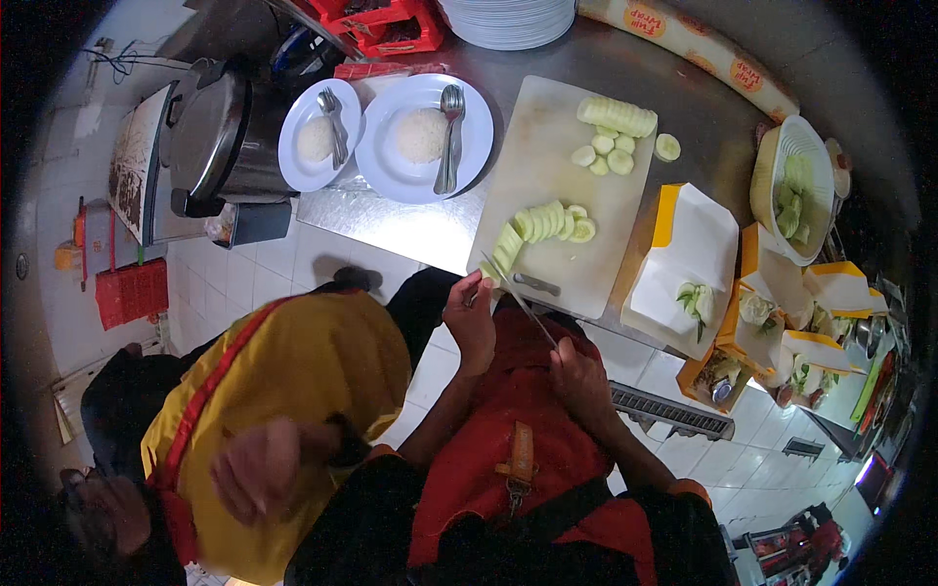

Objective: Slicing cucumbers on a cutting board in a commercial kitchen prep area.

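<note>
My left hand [473, 311] holds the end of a pale green cucumber [506, 253] at the near left corner of a white cutting board [560, 157]. In my right hand [579, 373] is a knife [524, 304], its blade slanting up to the left against that end piece. A fanned row of cucumber slices [542, 222] curves away across the board. More cucumber slices [615, 117] lie at the board's far right. One slice [667, 147] rests on the steel table just off the board. A second blade or utensil [536, 284] lies flat at the near edge.
Two white plates [374, 176] with rice, spoons and forks stand left of the board. Open food boxes [681, 256] and a white basket [824, 183] of greens are at right. A co-worker in a yellow apron [293, 373] stands close on my left. Stacked plates [506, 29] sit at the back.
</note>
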A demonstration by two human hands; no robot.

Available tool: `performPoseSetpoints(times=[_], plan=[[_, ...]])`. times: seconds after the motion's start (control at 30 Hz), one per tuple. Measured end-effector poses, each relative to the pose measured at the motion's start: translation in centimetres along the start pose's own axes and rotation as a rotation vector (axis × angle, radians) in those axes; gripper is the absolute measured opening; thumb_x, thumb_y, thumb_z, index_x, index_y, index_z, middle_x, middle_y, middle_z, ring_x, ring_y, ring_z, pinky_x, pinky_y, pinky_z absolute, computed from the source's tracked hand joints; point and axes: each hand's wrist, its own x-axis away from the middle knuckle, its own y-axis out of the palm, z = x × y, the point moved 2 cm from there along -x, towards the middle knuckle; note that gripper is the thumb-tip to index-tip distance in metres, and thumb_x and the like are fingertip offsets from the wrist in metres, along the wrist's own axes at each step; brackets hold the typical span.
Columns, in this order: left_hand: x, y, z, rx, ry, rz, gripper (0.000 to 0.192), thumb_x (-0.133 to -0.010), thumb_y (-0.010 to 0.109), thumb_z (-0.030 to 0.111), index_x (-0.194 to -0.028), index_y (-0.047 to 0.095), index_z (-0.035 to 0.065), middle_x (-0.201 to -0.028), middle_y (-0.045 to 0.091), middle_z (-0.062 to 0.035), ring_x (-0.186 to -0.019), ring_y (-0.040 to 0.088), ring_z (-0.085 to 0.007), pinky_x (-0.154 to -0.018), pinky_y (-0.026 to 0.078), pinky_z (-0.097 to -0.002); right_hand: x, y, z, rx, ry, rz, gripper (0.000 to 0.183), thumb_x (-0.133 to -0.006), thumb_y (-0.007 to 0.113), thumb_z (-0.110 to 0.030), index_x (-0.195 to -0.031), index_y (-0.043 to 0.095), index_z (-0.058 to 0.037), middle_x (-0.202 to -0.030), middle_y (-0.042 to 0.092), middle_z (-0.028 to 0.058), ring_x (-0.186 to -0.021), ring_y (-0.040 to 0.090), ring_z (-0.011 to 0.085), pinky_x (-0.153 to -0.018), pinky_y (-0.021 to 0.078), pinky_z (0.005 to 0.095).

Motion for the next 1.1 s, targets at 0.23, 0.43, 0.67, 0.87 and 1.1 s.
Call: performPoseSetpoints(times=[0.23, 0.43, 0.67, 0.87, 1.1], plan=[[-0.3, 0.1, 0.2, -0.135, 0.076, -0.006, 0.02, -0.088, 0.065, 0.008, -0.105, 0.062, -0.0026, -0.099, 0.065, -0.0095, -0.088, 0.062, -0.0127, -0.08, 0.05, -0.0251, 0.6, -0.6, -0.4, 0.083, 0.049, 0.025, 0.021, -0.093, 0.052, -0.02, -0.102, 0.047, -0.0023, -0.073, 0.061, 0.0238, -0.071, 0.063, 0.0442, -0.058, 0.0502, 0.0538], [-0.6, 0.5, 0.0, -0.258, 0.17, -0.008, 0.016, -0.088, 0.066, 0.009, -0.1, 0.063, -0.0019, -0.102, 0.062, -0.0101, -0.093, 0.061, -0.0166, -0.081, 0.051, -0.027, 0.5, 0.5, 0.0, 0.219, -0.038, 0.087, 0.031, -0.091, 0.055, -0.016, -0.117, 0.056, 0.0018, -0.09, 0.065, 0.0253, -0.078, 0.066, 0.0356, -0.064, 0.0537, 0.0463], [-1.0, 0.7, 0.0, -0.224, 0.256, -0.029, 0.014, -0.089, 0.064, 0.01, -0.098, 0.063, -0.0017, -0.106, 0.06, -0.0098, -0.1, 0.059, -0.0179, -0.082, 0.052, -0.0294, 0.7, -1.2, -1.6, 0.158, -0.157, 0.155, 0.025, -0.093, 0.05, -0.019, -0.112, 0.051, -0.002, -0.092, 0.061, 0.023, -0.083, 0.06, 0.0409, -0.074, 0.0481, 0.0474], [-1.1, 0.4, -0.8, -0.203, 0.164, -0.054, 0.014, -0.089, 0.063, 0.007, -0.101, 0.063, -0.0014, -0.111, 0.059, -0.0101, -0.101, 0.059, -0.0184, -0.085, 0.052, -0.0289, 0.1, -1.6, -2.0, 0.1, -0.125, 0.089, 0.026, -0.098, 0.043, -0.033, -0.107, 0.047, -0.009, -0.067, 0.06, 0.024, -0.061, 0.061, 0.0453, -0.054, 0.049, 0.0545], [-1.4, 0.2, -1.4, -0.305, 0.342, -0.02, 0.013, -0.087, 0.065, 0.004, -0.099, 0.064, -0.0014, -0.103, 0.063, -0.0119, -0.096, 0.061, -0.0214, -0.08, 0.052, -0.0305, -0.5, -2.1, -2.7, -0.101, 0.028, 0.046, 0.025, -0.097, 0.042, -0.034, -0.1, 0.045, -0.0091, -0.067, 0.06, 0.0256, -0.064, 0.061, 0.0469, -0.056, 0.0484, 0.0573]])
